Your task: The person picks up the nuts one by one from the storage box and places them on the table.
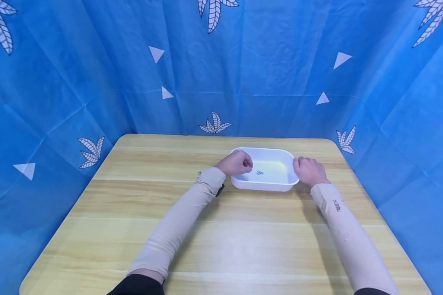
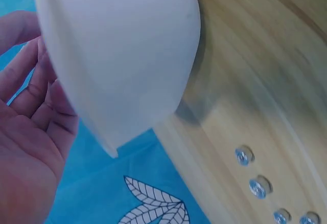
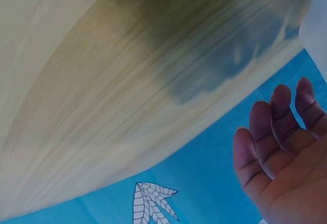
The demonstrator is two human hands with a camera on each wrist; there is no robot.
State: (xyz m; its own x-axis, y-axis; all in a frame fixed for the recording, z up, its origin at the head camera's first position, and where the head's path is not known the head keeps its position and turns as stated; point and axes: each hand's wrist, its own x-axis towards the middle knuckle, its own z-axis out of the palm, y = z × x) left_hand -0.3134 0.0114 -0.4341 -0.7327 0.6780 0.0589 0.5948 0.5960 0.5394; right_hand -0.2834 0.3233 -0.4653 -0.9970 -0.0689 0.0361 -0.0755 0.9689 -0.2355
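A white tray (image 1: 266, 186) stands on the table between my hands. My left hand (image 1: 238, 163) reaches over its left rim, fingers curled down above the inside. In the left wrist view, the tray wall hides those fingertips, so I cannot tell what they hold. A few small silver metal pieces (image 1: 259, 172) lie on the tray floor close to that hand. My right hand (image 1: 310, 171) is at the right rim, its thumb side against the edge. The right wrist view shows its fingers (image 3: 261, 124) loosely bent, with nothing visible in the palm.
Several small round-topped silver pieces (image 2: 260, 186) sit on the wooden table (image 1: 240, 229), left of my left wrist. Blue cloth (image 1: 273, 61) with leaf and triangle prints hangs behind and along both sides of the table.
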